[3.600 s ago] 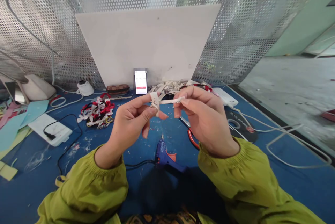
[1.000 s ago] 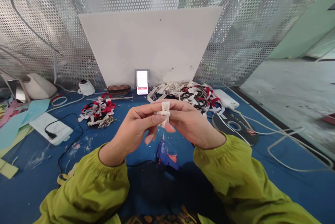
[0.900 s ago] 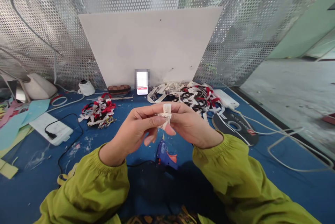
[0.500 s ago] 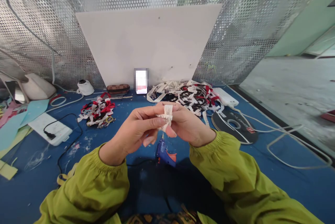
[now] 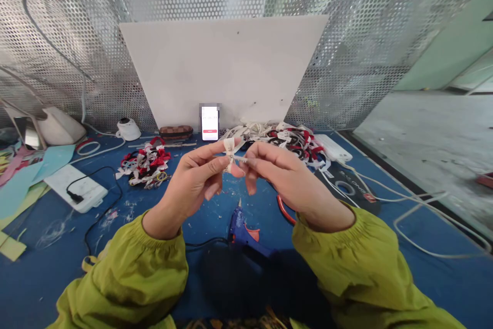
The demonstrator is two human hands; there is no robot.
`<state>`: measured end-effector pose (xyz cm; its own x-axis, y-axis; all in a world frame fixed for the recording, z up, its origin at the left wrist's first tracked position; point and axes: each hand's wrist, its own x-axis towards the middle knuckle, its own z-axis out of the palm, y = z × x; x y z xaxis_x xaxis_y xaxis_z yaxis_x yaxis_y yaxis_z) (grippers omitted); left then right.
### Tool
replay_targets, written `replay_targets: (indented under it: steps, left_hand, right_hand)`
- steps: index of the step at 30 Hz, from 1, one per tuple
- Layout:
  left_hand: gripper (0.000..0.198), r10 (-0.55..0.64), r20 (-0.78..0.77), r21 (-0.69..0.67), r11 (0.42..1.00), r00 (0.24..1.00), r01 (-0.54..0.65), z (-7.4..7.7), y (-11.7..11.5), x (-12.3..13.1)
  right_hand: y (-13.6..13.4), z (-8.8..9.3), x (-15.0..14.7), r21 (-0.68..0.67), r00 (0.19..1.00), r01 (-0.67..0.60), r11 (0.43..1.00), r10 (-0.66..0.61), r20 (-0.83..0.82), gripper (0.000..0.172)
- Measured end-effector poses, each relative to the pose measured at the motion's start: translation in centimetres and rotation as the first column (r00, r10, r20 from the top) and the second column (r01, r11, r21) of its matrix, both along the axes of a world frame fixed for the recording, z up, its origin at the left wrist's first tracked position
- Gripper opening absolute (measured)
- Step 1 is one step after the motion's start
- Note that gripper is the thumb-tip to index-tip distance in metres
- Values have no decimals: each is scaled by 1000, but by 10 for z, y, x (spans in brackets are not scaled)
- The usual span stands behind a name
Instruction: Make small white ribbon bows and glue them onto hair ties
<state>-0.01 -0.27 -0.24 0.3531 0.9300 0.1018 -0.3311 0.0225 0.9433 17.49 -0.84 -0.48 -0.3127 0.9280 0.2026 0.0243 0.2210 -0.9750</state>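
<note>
A small white printed ribbon bow (image 5: pixel 229 147) is pinched upright between the fingers of my left hand (image 5: pixel 200 171). From its middle a narrow strip of the ribbon runs to the right, and the fingertips of my right hand (image 5: pixel 279 170) are closed on that end. Below both hands a blue glue gun (image 5: pixel 239 226) with an orange trigger lies on the blue table (image 5: pixel 154 236), its nozzle pointing away from me. Red-handled pliers or scissors (image 5: pixel 285 210) lie partly hidden under my right wrist.
Behind my hands lies a heap of white, black and red ribbon pieces (image 5: pixel 300 139); a smaller red-and-white bow pile (image 5: pixel 145 162) is at left. A lit phone (image 5: pixel 210 123) leans on a white board (image 5: pixel 227 67). A ribbon reel (image 5: pixel 342 185) and cables lie right.
My right hand has moved right, away from the left, drawing the ribbon strip out between them. The left hand has shifted slightly with the bow. The red handle has come into view.
</note>
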Motion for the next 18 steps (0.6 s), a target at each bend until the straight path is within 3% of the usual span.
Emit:
replay_targets:
  steps: [4, 7, 11, 15, 18]
  left_hand:
    - [34, -5, -5, -54, 999, 1000, 5, -2, 0, 3]
    - [34, 1, 7, -78, 997, 1000, 0, -3, 0, 4]
    - [34, -18, 34, -105, 994, 999, 21, -3, 0, 4]
    - [33, -80, 78, -97, 991, 994, 88, -3, 1, 3]
    - [35, -76, 75, -104, 991, 994, 84, -4, 2, 3]
  right_hand:
    - [0, -3, -10, 14, 953, 250, 968, -243, -183, 13]
    - [1, -5, -14, 64, 933, 321, 945, -304, -191, 11]
    - [0, -6, -13, 182, 939, 339, 923, -319, -130, 8]
    - [2, -8, -10, 409, 952, 272, 871, -305, 17, 12]
    - [4, -10, -9, 481, 948, 238, 844, -310, 76, 9]
